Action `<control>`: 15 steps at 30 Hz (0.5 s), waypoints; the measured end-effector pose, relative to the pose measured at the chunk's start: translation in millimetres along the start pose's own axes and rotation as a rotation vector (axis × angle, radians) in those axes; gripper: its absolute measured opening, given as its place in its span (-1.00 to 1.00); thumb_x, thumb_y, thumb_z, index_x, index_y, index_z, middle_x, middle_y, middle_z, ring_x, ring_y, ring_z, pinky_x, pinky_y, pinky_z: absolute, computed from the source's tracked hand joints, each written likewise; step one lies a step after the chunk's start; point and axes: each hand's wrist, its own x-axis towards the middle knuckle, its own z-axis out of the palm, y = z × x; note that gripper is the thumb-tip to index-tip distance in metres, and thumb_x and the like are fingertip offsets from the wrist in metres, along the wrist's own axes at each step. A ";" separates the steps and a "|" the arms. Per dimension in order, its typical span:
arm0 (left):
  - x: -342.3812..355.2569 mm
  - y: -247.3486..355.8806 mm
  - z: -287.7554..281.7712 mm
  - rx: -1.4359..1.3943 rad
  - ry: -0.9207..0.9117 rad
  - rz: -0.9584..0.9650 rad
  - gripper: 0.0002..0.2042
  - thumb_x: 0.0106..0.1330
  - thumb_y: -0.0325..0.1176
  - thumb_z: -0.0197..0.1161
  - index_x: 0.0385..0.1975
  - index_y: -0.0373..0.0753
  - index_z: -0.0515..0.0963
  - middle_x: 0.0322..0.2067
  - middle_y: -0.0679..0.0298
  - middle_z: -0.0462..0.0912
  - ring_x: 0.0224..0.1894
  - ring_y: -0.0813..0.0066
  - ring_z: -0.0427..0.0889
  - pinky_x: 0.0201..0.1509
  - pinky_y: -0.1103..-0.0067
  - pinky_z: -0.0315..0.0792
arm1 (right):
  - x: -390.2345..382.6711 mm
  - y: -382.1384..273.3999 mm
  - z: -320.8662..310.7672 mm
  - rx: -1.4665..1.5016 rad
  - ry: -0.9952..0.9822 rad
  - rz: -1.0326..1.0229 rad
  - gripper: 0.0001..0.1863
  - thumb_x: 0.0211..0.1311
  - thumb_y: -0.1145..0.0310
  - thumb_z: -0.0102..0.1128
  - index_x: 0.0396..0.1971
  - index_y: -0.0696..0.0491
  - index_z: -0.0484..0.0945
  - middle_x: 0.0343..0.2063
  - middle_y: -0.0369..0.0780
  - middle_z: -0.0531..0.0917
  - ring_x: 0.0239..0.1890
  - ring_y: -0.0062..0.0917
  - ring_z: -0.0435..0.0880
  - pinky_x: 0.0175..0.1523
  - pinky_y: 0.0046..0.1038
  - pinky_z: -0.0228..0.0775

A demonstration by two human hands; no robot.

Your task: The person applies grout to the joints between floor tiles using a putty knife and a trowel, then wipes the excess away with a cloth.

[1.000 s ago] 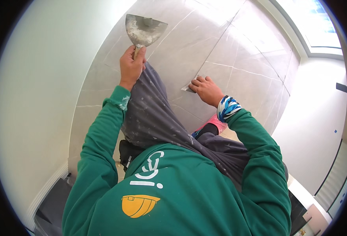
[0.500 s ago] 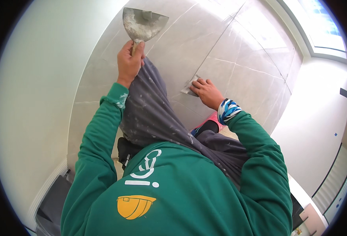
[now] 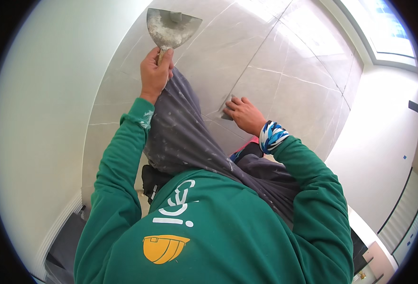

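Two hands: both occupied.
Right hand [image 3: 246, 114]: presses small grey spreader [image 3: 226, 112] flat onto floor-tile joint [image 3: 247, 78].
Left hand [image 3: 155, 71]: gripping mortar-caked putty knife [image 3: 170, 28], raised above knee.
Risk: tilted blade likely drops filler on tiles.

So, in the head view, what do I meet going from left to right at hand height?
Plain white wall → left hand gripping the grout-smeared metal putty knife → right hand pressing a small grey tool on the grey tiled floor → blue-white wristband.
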 end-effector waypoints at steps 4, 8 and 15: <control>-0.1 -0.9 1.2 0.009 -0.010 0.020 -0.74 0.51 -0.21 0.32 -0.34 -0.28 0.58 -0.60 0.39 0.55 -0.66 0.71 0.47 -0.58 0.68 0.31 | -5.3 17.4 18.2 -0.103 0.339 -0.039 -0.58 0.30 0.41 0.11 0.14 0.04 0.64 0.17 -0.23 0.60 0.30 -0.35 0.45 0.27 -0.32 0.30; -0.7 -0.9 1.6 -0.038 0.003 0.004 -0.73 0.51 -0.21 0.33 -0.37 -0.27 0.56 -0.60 0.39 0.55 -0.66 0.71 0.47 -0.58 0.69 0.30 | -10.0 18.2 5.5 -0.072 0.068 0.024 -0.59 0.30 0.41 0.11 0.14 0.02 0.64 0.19 -0.22 0.58 0.31 -0.35 0.44 0.26 -0.34 0.30; -1.1 0.5 -3.3 -0.028 0.006 0.004 -0.74 0.51 -0.21 0.33 -0.34 -0.28 0.58 -0.60 0.39 0.56 -0.66 0.71 0.47 -0.59 0.69 0.30 | -1.7 -1.6 19.5 -0.094 0.255 -0.061 -0.61 0.32 0.38 0.11 0.13 0.01 0.65 0.20 -0.21 0.58 0.31 -0.35 0.44 0.26 -0.32 0.30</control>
